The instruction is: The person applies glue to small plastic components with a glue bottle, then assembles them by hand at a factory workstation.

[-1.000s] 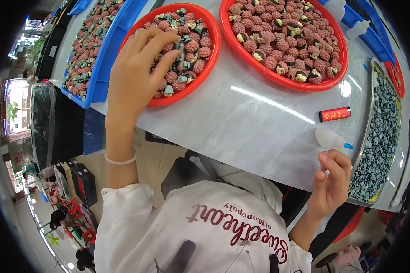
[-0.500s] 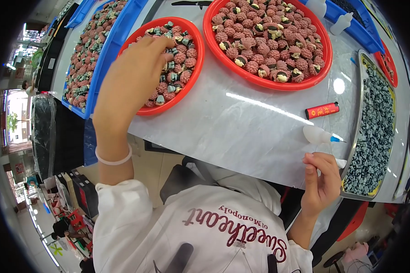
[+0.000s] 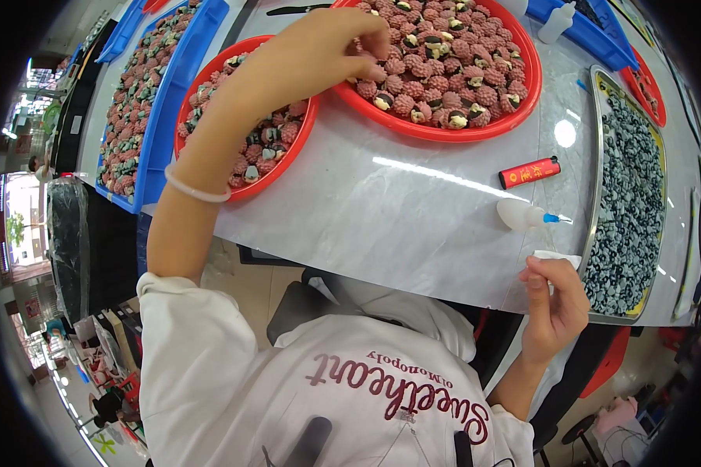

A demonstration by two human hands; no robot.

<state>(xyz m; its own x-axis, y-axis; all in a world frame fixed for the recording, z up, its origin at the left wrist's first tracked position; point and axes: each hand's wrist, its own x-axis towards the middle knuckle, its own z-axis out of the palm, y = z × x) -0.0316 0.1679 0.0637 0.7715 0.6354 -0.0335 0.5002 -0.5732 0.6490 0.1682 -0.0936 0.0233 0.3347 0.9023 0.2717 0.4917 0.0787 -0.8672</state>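
Observation:
My left hand [image 3: 319,50] reaches over the left rim of the larger red basin [image 3: 444,137], its thumb and fingers apart beside the pieces there. Bumpy pink berry-like pieces [image 3: 436,74], some with black and cream parts, fill this basin. Under my left forearm stands a smaller red basin [image 3: 300,148] of pink pieces with grey-green parts. My right hand [image 3: 553,311] is at the table's front edge, thumb and index finger pinched; whatever lies between them is too small to make out. A white scrap [image 3: 561,257] lies just behind its fingers.
A squeeze bottle [image 3: 519,214] with a blue needle tip and a red lighter [image 3: 530,172] lie ahead of my right hand. At right is a metal-rimmed tray [image 3: 594,233] of small black-and-white pieces. A blue tray [image 3: 152,132] stands at left, another white bottle [image 3: 557,23] far right.
My left hand has moved right, from the smaller red basin to the larger one. My right hand stays near the table edge, still pinched. The whole view has shifted slightly.

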